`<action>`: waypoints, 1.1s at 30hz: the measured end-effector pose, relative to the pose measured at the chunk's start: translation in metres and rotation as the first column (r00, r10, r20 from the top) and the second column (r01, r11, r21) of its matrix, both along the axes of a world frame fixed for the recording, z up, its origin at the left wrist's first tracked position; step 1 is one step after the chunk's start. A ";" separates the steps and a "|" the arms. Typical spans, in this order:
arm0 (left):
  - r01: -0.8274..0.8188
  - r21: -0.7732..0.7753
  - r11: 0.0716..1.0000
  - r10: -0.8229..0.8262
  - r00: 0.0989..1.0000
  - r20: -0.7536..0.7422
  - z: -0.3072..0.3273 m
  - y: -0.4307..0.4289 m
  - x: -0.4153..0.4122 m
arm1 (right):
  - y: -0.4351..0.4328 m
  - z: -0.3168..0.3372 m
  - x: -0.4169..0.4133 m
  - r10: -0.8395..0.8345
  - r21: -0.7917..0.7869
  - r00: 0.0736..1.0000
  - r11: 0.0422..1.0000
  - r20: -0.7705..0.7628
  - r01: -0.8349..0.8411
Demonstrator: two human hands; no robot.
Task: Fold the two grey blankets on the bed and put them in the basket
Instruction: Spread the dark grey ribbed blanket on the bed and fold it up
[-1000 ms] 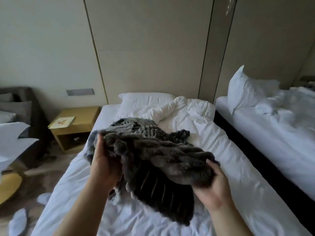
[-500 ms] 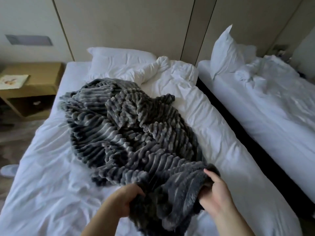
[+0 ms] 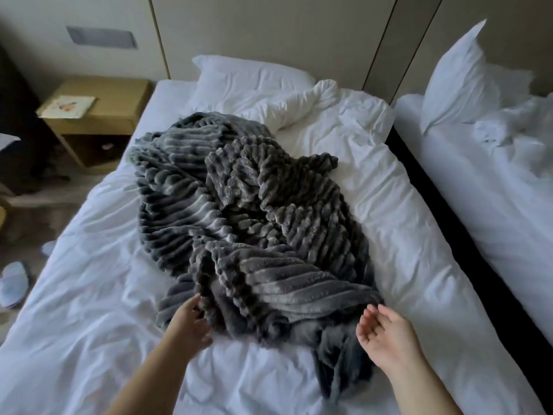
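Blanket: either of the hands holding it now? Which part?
Right hand is open, palm up, beside the near edge of the grey blanket, holding nothing. Left hand touches its near-left fold; a grip there cannot be told.

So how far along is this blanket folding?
Barely started. Nothing looks folded: the grey blankets lie in one crumpled heap on the bed. In hand: the left hand touches its near edge, the right hand hangs open beside it. Left: folding both, then the basket, which isn't in view.

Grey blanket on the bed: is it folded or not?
Not folded: the grey blanket lies crumpled in a loose heap on the bed.
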State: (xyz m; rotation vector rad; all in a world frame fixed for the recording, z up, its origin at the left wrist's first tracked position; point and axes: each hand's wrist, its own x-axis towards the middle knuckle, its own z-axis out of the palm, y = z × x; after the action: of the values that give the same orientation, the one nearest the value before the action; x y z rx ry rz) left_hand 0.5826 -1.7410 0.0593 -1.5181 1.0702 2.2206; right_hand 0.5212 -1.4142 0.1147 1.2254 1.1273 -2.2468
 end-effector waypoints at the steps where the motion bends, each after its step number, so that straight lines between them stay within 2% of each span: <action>1: 0.000 0.025 1.000 -0.001 0.999 0.049 -0.011 0.015 0.006 | 0.009 -0.015 -0.003 0.032 0.009 0.998 0.999 0.059 -0.032; 5: -0.071 0.033 0.997 0.063 0.975 0.212 -0.049 0.077 0.021 | 0.049 -0.070 -0.007 0.142 0.116 0.941 0.976 0.306 -0.185; 8: -0.148 0.075 0.986 0.127 0.965 0.227 -0.072 0.111 0.013 | 0.069 -0.115 -0.009 0.263 0.195 0.861 0.906 0.435 -0.375; 13: -0.209 0.126 0.970 0.163 0.939 0.302 -0.104 0.136 -0.023 | 0.059 -0.167 -0.015 0.481 0.027 0.706 0.817 0.520 -0.576; 15: -0.335 0.205 0.920 0.262 0.913 0.314 -0.109 0.140 -0.037 | 0.052 -0.176 -0.016 0.556 -0.012 0.646 0.763 0.523 -0.647; 17: -0.450 0.284 0.847 0.376 0.884 0.279 -0.115 0.137 -0.048 | 0.048 -0.177 -0.017 0.563 0.018 0.639 0.742 0.524 -0.670; 19: -0.463 0.262 0.847 0.409 0.882 0.234 -0.121 0.129 -0.057 | 0.050 -0.174 -0.016 0.491 0.050 0.716 0.807 0.497 -0.589; 21: -0.448 0.191 0.873 0.411 0.888 0.205 -0.114 0.120 -0.062 | 0.057 -0.165 -0.012 0.367 0.084 0.822 0.892 0.435 -0.443; 24: -0.410 0.092 0.907 0.392 0.905 0.166 -0.087 0.101 -0.060 | 0.073 -0.139 0.002 0.139 0.098 0.923 0.978 0.359 -0.185; 26: -0.419 0.039 0.907 0.414 0.905 0.098 -0.063 0.086 -0.048 | 0.092 -0.118 0.018 -0.009 0.084 0.947 0.996 0.322 -0.019; 29: -0.390 -0.045 0.920 0.389 0.921 -0.019 -0.022 0.060 -0.033 | 0.110 -0.086 0.028 -0.052 0.088 0.973 0.996 0.224 0.033; 31: -0.411 -0.064 0.909 0.401 0.907 -0.126 0.004 0.047 -0.026 | 0.105 -0.052 0.012 -0.076 0.116 0.992 0.991 0.096 0.065; 33: -0.462 -0.106 0.881 0.431 0.874 -0.225 0.026 0.040 -0.025 | 0.090 -0.006 -0.013 -0.181 0.065 0.978 0.980 -0.106 0.188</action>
State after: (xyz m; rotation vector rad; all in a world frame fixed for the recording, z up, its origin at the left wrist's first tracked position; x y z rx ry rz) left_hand 0.5577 -1.7013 0.0849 -1.7973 1.0513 2.7017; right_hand 0.5082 -1.3244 0.1089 1.3091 1.1871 -2.4475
